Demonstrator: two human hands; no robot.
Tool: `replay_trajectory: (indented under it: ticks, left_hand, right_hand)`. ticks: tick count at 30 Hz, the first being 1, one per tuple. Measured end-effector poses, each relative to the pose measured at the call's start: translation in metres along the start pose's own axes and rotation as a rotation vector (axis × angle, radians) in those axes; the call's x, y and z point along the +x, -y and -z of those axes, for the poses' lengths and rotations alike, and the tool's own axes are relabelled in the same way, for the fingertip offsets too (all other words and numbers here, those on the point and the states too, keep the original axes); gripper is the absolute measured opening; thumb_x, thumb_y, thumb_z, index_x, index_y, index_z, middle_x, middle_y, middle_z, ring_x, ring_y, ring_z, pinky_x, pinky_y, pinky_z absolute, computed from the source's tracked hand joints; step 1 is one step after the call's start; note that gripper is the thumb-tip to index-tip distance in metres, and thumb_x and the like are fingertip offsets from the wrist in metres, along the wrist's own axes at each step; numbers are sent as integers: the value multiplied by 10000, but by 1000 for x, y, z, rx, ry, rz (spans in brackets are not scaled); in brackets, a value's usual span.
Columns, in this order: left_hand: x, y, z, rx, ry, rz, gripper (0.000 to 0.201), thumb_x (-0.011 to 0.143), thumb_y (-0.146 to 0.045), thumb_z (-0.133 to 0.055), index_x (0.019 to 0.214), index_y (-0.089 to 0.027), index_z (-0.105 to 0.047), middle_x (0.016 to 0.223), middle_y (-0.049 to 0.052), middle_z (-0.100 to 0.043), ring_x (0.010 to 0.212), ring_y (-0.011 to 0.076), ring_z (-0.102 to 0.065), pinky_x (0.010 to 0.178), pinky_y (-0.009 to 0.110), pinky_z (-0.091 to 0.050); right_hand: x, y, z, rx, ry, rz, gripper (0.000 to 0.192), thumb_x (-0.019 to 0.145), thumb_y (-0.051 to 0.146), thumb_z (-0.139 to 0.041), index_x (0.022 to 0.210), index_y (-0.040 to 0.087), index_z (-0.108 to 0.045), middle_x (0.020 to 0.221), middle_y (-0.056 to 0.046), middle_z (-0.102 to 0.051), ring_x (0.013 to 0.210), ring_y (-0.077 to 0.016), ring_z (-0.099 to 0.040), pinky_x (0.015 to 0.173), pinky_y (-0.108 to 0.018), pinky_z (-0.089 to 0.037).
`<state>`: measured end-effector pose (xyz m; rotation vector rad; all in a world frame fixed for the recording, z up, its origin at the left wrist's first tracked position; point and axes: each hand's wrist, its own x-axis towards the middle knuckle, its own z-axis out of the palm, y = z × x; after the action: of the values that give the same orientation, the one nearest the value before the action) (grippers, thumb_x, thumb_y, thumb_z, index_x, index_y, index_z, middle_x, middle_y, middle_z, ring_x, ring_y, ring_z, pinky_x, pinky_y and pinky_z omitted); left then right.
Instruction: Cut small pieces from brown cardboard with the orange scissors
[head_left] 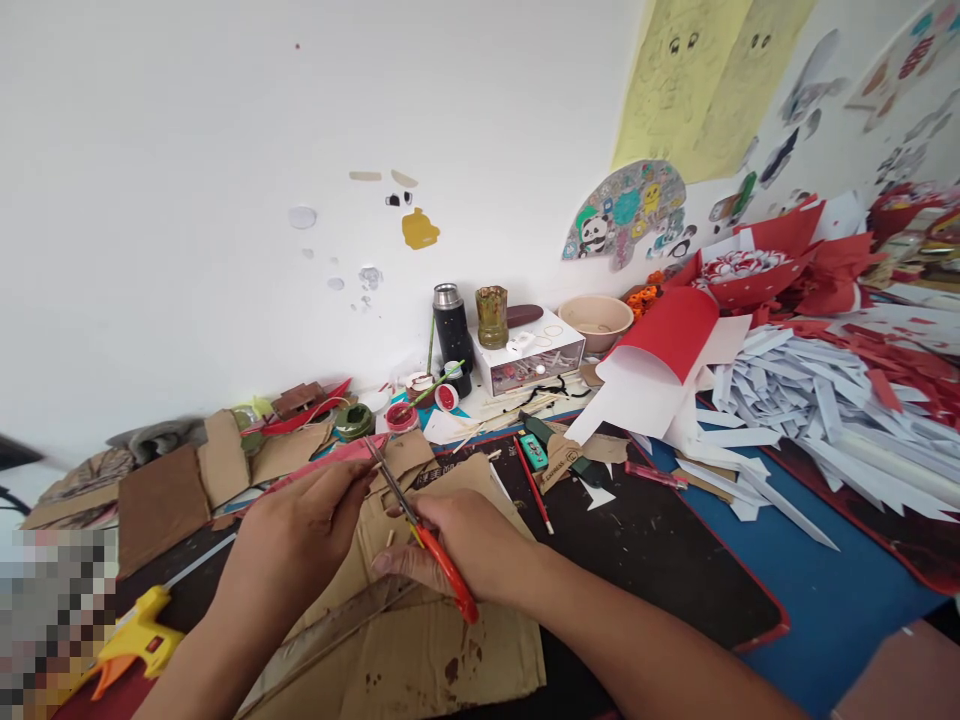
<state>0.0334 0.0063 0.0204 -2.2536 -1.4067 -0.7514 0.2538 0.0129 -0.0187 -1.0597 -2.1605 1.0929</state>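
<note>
Two hands work over a crowded table (825, 600), its blue top bare at the right. White wall (187, 150) behind carries stickers and yellow drawings (697, 90). A heap of white paper strips (810, 400) covers the right side, with red paper scraps (900, 360) beyond it. A red-and-white rolled sheet (660, 370) lies tilted just left of the heap. A black mat (660, 560) sits under the work area. Cardboard (420, 660), stained and creased, lies on the mat beneath both hands; more brown pieces (161, 500) lie to the left.

Left hand (300, 530) is pinched shut at the fingertips on a small thin piece; what it is cannot be told. Right hand (465, 550) is clenched around the orange handles of scissors (420, 530). The blades point up and left, meeting the left fingertips above the cardboard.

Rear items against the wall: white box (536, 362), beige bowl (600, 320), black flask (452, 330), amber cup (492, 316) on the box. Yellow glue gun (139, 635) lies at the lower left edge. Small paint pots (401, 415) stand near the flask. Red pencil (534, 487) lies on the mat, right of the hands, apart from them.
</note>
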Motion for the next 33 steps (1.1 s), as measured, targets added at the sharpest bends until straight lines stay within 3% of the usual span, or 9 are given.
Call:
replay_trajectory:
  ticks: [3,6,16,23,27,33]
  left_hand:
    - [-2,1,-3,57,-39,-125,309,1113,-299,-506,1010,-223,-787,853,59,-854,657,219,-802,617,280,-566]
    - [-1,1,-3,62,-38,-152,327,1126,-298,-492,978,-219,-773,840,57,-847,663,212,-801,620,274,-561]
    - [4,-1,3,-136,92,96,322,1067,-384,-505,964,-267,-787,756,13,-844,604,227,-795,546,280,-539]
    - [5,0,3,-197,142,170,319,1050,-415,-530,940,-283,-799,713,-2,-825,573,212,-776,509,266,-514]
    - [4,-1,1,-117,88,78,316,1071,-375,-512,958,-268,-788,750,14,-837,606,225,-790,554,275,-538]
    - [-2,3,-3,43,4,-122,302,1100,-284,-490,963,-255,-758,839,46,-842,630,202,-765,589,275,-520]
  right_hand:
    - [0,1,0,-37,-8,5,415,948,573,-830,861,198,-673,671,32,-599,587,-142,-509,576,-271,-283]
    - [0,2,0,-58,-4,-10,420,945,576,-832,851,196,-681,685,16,-626,596,-148,-508,584,-271,-288]
    - [0,-4,-5,-61,-14,-1,437,949,557,-836,1181,189,-797,804,-57,-765,793,-257,-722,656,-280,-416]
    - [0,-6,-8,-46,-34,9,406,943,565,-839,1130,207,-800,778,-37,-749,756,-237,-713,670,-279,-433]
    - [0,-6,-7,-49,-28,5,411,944,568,-837,1120,200,-789,771,-33,-739,725,-226,-688,652,-276,-416]
    - [3,-6,-7,-111,-12,-1,386,939,566,-842,927,194,-741,729,-15,-697,648,-187,-603,602,-272,-342]
